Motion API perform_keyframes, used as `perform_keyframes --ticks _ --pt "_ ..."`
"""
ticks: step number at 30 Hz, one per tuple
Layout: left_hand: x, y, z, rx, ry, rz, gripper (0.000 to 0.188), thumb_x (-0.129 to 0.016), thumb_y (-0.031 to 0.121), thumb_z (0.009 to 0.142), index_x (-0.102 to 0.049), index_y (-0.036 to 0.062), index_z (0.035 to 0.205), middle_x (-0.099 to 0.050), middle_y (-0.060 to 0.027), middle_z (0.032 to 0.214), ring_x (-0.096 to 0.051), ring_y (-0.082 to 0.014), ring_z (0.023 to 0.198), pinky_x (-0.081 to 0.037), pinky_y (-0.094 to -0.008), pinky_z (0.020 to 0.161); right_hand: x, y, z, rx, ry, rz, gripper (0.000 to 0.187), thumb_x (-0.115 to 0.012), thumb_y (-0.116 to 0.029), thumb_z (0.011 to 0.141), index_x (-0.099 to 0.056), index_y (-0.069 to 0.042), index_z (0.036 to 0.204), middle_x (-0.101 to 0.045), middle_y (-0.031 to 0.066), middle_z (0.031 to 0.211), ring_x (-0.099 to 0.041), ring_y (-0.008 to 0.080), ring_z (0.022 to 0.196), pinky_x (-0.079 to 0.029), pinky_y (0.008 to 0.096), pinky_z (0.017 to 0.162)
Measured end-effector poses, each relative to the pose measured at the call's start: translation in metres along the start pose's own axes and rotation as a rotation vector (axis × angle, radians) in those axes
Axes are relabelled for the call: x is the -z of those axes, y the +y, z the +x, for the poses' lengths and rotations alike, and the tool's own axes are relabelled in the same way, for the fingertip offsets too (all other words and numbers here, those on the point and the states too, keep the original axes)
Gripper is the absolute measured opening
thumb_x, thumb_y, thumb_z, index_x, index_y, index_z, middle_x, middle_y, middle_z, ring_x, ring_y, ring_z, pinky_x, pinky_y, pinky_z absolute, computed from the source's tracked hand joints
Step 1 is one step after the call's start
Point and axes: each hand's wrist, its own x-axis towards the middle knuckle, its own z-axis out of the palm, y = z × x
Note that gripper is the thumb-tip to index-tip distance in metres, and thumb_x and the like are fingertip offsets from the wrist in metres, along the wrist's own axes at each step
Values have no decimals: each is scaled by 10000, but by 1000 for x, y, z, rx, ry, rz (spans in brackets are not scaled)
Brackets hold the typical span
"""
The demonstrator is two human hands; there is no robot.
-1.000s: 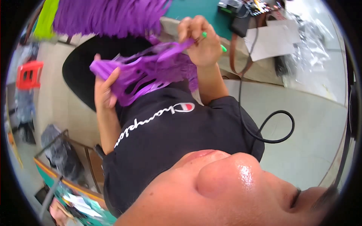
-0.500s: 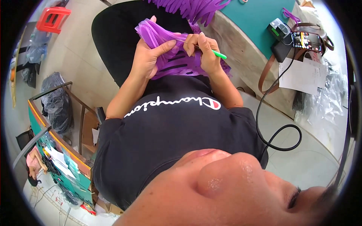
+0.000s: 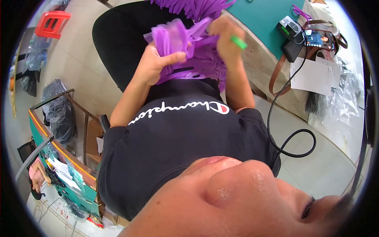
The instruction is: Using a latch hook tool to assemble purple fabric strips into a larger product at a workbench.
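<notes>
My left hand [image 3: 156, 65] is closed round a bundle of soft, translucent purple rubbery strips [image 3: 169, 37], its thumb pressed across the front. To the right of it, my right hand [image 3: 227, 35] is smeared by motion. A bright green tool handle [image 3: 239, 42] sticks out of that hand on its right side; the tool's tip cannot be made out. A purple strip stretches from the bundle toward the right fingers, but whether they grip it is unclear. More purple strips with slots, a sheet-like heap [image 3: 209, 65], lie across my lap under both hands.
A pile of purple strips [image 3: 193, 8] lies at the green-topped table's [image 3: 260, 23] far left. On its right are a phone [image 3: 319, 39], a small device [image 3: 290, 27], papers [image 3: 310, 75] and a black cable [image 3: 272, 114]. A black chair [image 3: 114, 39] stands ahead; another person [image 3: 36, 175] sits far left.
My right hand has moved away from the bundle, up and to the right, with the green-handled tool. The bundle in my left hand has turned and spread.
</notes>
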Motion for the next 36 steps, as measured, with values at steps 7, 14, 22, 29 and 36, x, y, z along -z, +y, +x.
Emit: perform_keyframes --ticks 7,14,22,29,36 --pt "13 -3 -6 117 -313 -29 326 -760 96 733 -606 -9 1001 -651 -87 893 -628 -161 809 -505 -296 751 62 25 53 -700 342 696 375 -394 -315 964 -375 -123 641 -329 6 527 -302 144 431 -300 279 444" --pt "-5 -3 10 -98 204 -204 125 -664 115 848 -605 6 868 -642 -62 759 -628 -147 688 -514 -272 655 6 -41 -2 -74 -388 98 431 -465 -289 941 -474 4 624 -511 100 623 -459 176 512 -339 281 448" --pt "-11 -8 14 -240 293 -162 113 -670 115 846 -611 19 858 -634 -46 778 -606 -114 691 -492 -250 659 -17 -48 -18 199 -431 -208 238 -583 -149 859 -528 3 684 -517 97 650 -522 253 506 -416 315 456" --pt "-9 -9 14 -259 285 -139 118 -671 115 846 -611 15 860 -635 -40 775 -603 -109 688 -483 -242 661 -17 -49 -18 225 -401 -213 255 -576 -162 872 -526 0 681 -511 94 642 -526 243 502 -416 310 452" --pt "-9 -10 14 -260 301 -114 113 -668 107 846 -609 11 857 -635 -46 764 -603 -116 681 -484 -244 657 -16 -48 -18 204 -416 -238 258 -576 -158 874 -526 0 677 -511 94 638 -523 238 500 -416 301 451"
